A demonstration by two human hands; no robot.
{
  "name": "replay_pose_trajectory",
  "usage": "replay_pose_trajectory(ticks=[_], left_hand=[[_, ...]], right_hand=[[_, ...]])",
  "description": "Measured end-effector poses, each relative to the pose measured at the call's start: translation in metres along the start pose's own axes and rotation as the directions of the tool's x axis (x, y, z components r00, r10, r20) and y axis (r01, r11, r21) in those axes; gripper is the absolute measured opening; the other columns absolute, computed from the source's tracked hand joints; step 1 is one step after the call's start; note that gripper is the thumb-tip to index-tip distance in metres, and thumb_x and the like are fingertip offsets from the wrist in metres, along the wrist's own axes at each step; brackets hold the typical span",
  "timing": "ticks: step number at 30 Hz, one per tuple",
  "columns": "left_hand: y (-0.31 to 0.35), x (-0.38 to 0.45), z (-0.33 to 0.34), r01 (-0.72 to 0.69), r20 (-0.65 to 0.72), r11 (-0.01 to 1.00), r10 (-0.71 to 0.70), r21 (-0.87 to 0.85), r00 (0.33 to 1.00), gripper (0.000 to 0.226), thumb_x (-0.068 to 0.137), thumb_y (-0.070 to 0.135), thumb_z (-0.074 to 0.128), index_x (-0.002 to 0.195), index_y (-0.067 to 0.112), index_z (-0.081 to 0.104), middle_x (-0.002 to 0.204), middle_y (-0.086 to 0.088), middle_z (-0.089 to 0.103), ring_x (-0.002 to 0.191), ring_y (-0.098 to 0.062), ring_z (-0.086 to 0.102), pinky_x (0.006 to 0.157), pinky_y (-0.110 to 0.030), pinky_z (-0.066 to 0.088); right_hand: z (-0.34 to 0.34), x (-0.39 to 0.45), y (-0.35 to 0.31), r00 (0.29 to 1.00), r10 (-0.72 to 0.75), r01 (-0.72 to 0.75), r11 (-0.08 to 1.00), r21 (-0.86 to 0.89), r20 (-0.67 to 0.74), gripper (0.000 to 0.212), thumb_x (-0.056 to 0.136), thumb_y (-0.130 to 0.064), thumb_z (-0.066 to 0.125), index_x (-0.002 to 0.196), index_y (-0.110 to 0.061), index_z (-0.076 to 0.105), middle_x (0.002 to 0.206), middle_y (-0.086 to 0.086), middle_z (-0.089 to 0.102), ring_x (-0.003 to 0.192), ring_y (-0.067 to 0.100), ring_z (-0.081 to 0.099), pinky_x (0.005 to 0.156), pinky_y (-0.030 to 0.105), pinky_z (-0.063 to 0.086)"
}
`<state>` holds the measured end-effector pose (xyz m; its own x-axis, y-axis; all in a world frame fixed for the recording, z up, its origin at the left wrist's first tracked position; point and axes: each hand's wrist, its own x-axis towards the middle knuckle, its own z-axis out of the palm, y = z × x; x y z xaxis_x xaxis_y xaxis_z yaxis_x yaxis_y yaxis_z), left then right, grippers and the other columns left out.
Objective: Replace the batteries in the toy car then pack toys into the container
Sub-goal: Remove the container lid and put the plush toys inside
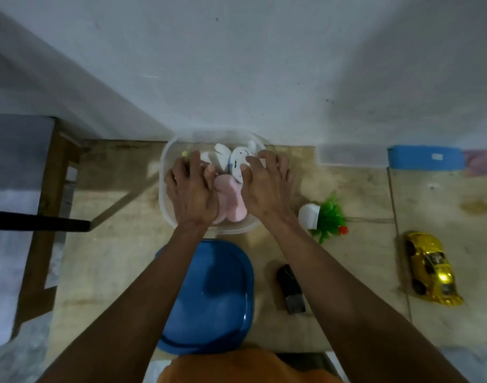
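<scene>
Head view: pink-and-white plush toy (pixel 231 200) is pressed into the clear container (pixel 165 200) between left hand (pixel 194 189) and right hand (pixel 267 189), fingers spread flat; gold toy car (pixel 430 268) is left way off right.

A home room, by its look: a plain painted wall (pixel 236 64), a wooden worktop (pixel 106 244) scattered with a gold toy car (pixel 430 268), a plush toy (pixel 231 200) and a small potted plastic plant (pixel 326 215).
</scene>
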<state>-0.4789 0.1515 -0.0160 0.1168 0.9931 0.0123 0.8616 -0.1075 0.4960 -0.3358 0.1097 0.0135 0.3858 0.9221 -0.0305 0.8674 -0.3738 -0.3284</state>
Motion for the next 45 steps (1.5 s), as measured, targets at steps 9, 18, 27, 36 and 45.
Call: replay_pose_trajectory(ticks=[9, 18, 27, 36, 45], left_hand=[[0.079, -0.112, -0.007, -0.104, -0.139, 0.954, 0.067, -0.28, 0.988, 0.044, 0.105, 0.033, 0.038, 0.139, 0.01, 0.053, 0.131, -0.016, 0.055, 0.124, -0.033, 0.046, 0.109, -0.039, 0.031], [0.115, -0.245, 0.076, 0.191, 0.255, 0.98, -0.169, -0.064, 0.952, 0.058, 0.101, 0.059, 0.025, 0.149, 0.029, 0.038, 0.145, -0.009, 0.041, 0.128, -0.031, 0.037, 0.105, -0.05, 0.036], [0.11, -0.261, 0.106, 0.18, 0.258, 0.982, -0.187, 0.05, 0.948, 0.049, 0.105, 0.046, 0.041, 0.15, 0.027, 0.035, 0.15, -0.007, 0.033, 0.134, -0.035, 0.028, 0.105, -0.053, 0.032], [0.099, -0.248, 0.084, 0.145, 0.185, 0.989, -0.14, -0.012, 0.973, 0.048, 0.103, 0.034, 0.042, 0.148, 0.017, 0.036, 0.138, -0.019, 0.042, 0.12, -0.039, 0.037, 0.092, -0.057, 0.047], [0.064, -0.126, -0.023, 0.13, -0.237, 0.965, -0.184, -0.226, 0.954, 0.048, 0.101, 0.023, 0.059, 0.145, 0.007, 0.047, 0.138, -0.025, 0.044, 0.117, -0.042, 0.041, 0.1, -0.031, 0.027]], right_hand=[[-0.029, -0.064, 0.148, 0.997, -0.025, 0.03, 0.997, 0.075, -0.073, 0.047, 0.098, -0.049, 0.046, 0.139, -0.027, 0.054, 0.143, 0.005, 0.053, 0.132, 0.031, 0.046, 0.104, 0.048, 0.04], [-0.003, -0.087, 0.19, 0.959, -0.251, 0.262, 0.963, -0.071, 0.131, 0.054, 0.095, -0.056, 0.047, 0.141, -0.03, 0.051, 0.133, 0.003, 0.062, 0.114, 0.037, 0.057, 0.08, 0.049, 0.052], [-0.011, -0.117, 0.207, 0.981, -0.082, 0.067, 0.994, 0.091, 0.177, 0.064, 0.093, -0.068, 0.036, 0.145, -0.032, 0.045, 0.135, 0.006, 0.054, 0.121, 0.03, 0.052, 0.083, 0.045, 0.052], [-0.04, -0.113, 0.178, 0.991, 0.101, -0.126, 0.913, 0.388, 0.083, 0.055, 0.097, -0.058, 0.044, 0.145, -0.033, 0.042, 0.137, 0.006, 0.048, 0.122, 0.028, 0.049, 0.085, 0.038, 0.044], [-0.058, -0.042, 0.045, 0.998, 0.061, -0.039, 0.841, 0.54, -0.022, 0.053, 0.097, -0.057, 0.047, 0.143, -0.031, 0.044, 0.132, 0.007, 0.054, 0.122, 0.027, 0.049, 0.088, 0.037, 0.044]])
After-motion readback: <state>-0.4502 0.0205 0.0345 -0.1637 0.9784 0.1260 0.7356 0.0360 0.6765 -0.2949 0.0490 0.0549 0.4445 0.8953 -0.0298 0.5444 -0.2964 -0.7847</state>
